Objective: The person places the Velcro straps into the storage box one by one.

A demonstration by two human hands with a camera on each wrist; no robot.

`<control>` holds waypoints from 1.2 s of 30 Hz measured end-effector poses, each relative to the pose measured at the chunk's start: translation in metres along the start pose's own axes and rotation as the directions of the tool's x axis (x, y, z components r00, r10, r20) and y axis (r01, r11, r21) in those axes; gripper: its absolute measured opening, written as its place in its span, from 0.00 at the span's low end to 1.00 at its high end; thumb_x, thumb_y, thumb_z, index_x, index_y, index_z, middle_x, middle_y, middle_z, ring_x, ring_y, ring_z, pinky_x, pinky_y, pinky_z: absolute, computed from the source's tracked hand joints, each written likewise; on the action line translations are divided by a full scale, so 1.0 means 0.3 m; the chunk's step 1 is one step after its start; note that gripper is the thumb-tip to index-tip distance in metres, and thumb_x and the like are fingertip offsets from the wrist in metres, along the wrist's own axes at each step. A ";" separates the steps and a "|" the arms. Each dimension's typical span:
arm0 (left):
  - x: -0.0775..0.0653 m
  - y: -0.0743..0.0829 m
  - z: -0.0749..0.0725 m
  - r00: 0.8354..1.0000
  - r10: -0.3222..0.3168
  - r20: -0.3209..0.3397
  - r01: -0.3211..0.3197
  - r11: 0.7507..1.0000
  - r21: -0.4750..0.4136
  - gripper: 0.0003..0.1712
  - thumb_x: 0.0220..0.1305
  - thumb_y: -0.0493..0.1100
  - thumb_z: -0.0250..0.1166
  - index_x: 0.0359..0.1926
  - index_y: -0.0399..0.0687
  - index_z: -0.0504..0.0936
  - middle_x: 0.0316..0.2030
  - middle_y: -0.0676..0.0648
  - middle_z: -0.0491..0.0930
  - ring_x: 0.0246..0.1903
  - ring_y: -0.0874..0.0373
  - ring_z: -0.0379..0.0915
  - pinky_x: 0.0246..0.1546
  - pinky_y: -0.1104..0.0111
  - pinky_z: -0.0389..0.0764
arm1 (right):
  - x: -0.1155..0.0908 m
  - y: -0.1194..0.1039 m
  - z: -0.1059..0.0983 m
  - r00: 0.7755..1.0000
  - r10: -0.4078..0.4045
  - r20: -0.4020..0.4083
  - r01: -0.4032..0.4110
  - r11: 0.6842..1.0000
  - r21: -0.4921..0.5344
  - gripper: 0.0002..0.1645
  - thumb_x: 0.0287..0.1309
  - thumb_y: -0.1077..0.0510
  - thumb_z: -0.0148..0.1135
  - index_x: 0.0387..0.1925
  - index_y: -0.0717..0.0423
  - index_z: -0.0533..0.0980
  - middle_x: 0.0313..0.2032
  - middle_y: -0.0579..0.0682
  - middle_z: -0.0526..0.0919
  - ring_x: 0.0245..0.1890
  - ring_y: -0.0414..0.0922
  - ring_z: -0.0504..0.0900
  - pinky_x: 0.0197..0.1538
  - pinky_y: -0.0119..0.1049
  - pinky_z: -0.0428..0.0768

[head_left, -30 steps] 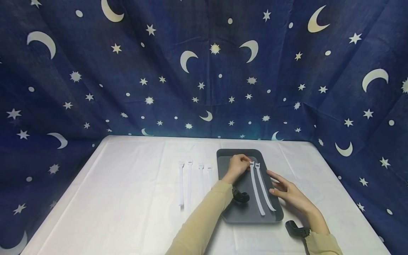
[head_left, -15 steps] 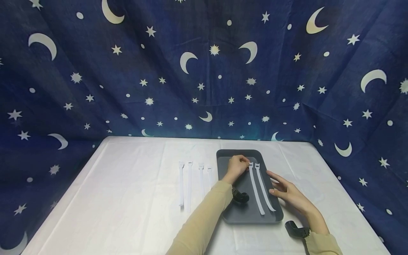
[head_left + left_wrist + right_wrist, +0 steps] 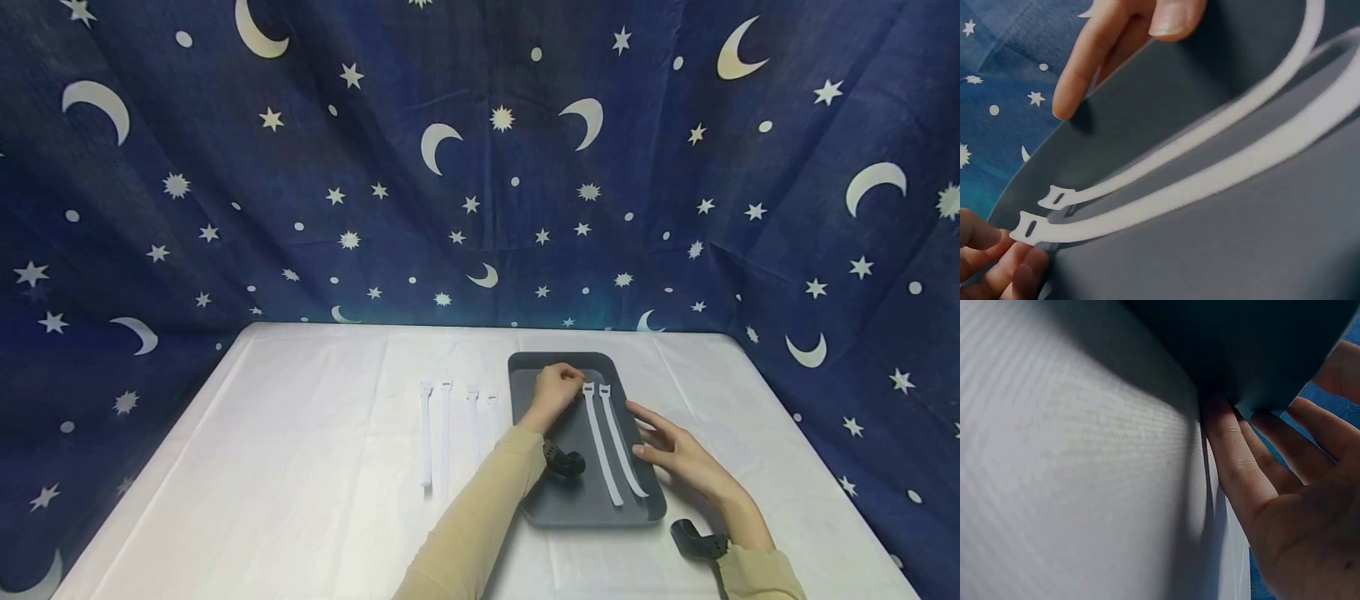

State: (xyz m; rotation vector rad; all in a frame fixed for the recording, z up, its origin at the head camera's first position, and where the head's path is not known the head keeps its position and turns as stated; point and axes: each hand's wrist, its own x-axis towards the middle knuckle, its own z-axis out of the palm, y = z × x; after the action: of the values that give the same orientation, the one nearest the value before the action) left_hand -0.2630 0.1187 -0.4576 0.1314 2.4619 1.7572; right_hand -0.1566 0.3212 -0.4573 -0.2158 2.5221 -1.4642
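Pinched at its edge by the left hand (image 3: 553,396): a flat, white, fabric-looking slotted strap (image 3: 1210,181) inside a rectangular dark grey tray (image 3: 562,500)

Fingertips of that hand are brought together on the strap's far end, at the rim of its flared head (image 3: 1041,232), presumably so that it can be steered without the slim band being bent. Whether the head is lifted off the tray floor cannot be told. Its tail is laid towards the tray's near side. Just to its right, a 2nd flat white slotted strap (image 3: 1185,144) is set almost parallel, with both heads side by side; a narrow gap is left between them, probably so that overlap is avoided.

By the right hand (image 3: 686,458) nothing is clamped: its fingers are extended and spread apart, and are rested against the tray's right wall, likely so that sliding is prevented.

Left of the tray, 4 more flat white straps (image 3: 426,433) are lined up on the white cloth-covered table (image 3: 300,458), heads likewise turned to the far side, presumably for easy reach. Some are partly hidden by the beige left sleeve (image 3: 480,508).
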 end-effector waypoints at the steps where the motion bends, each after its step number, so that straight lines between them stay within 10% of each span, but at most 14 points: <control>1: 0.001 -0.001 0.000 1.000 -0.008 -0.001 0.008 1.000 -0.021 0.08 0.62 0.36 0.60 0.37 0.40 0.85 0.27 0.44 0.85 0.23 0.62 0.77 0.23 0.76 0.74 | 0.000 0.000 0.000 1.000 0.002 0.000 -0.002 1.000 -0.001 0.43 0.62 0.51 0.60 0.73 0.50 0.53 0.74 0.63 0.53 0.68 0.67 0.62 0.64 0.64 0.63; 13: -0.017 0.023 -0.030 0.997 -0.075 0.005 0.074 0.976 -0.205 0.10 0.65 0.38 0.57 0.41 0.39 0.83 0.35 0.41 0.86 0.36 0.51 0.84 0.30 0.72 0.79 | 0.000 0.004 0.003 1.000 0.007 0.001 -0.007 1.000 0.009 0.43 0.62 0.51 0.61 0.73 0.50 0.54 0.74 0.63 0.52 0.68 0.68 0.61 0.65 0.64 0.63; 36: -0.116 0.059 -0.120 0.990 -0.009 0.137 0.046 0.963 -0.264 0.13 0.65 0.41 0.56 0.46 0.41 0.81 0.43 0.40 0.85 0.40 0.52 0.84 0.41 0.67 0.82 | 0.000 0.002 -0.002 1.000 0.012 0.000 -0.012 1.000 0.000 0.43 0.62 0.50 0.61 0.74 0.49 0.53 0.74 0.63 0.51 0.69 0.68 0.60 0.64 0.64 0.64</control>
State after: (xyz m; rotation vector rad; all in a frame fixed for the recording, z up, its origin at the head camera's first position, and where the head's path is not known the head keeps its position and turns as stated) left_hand -0.2338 0.0860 -0.4277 0.1834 2.1015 1.9765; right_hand -0.1567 0.3220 -0.4576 -0.2003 2.5188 -1.4600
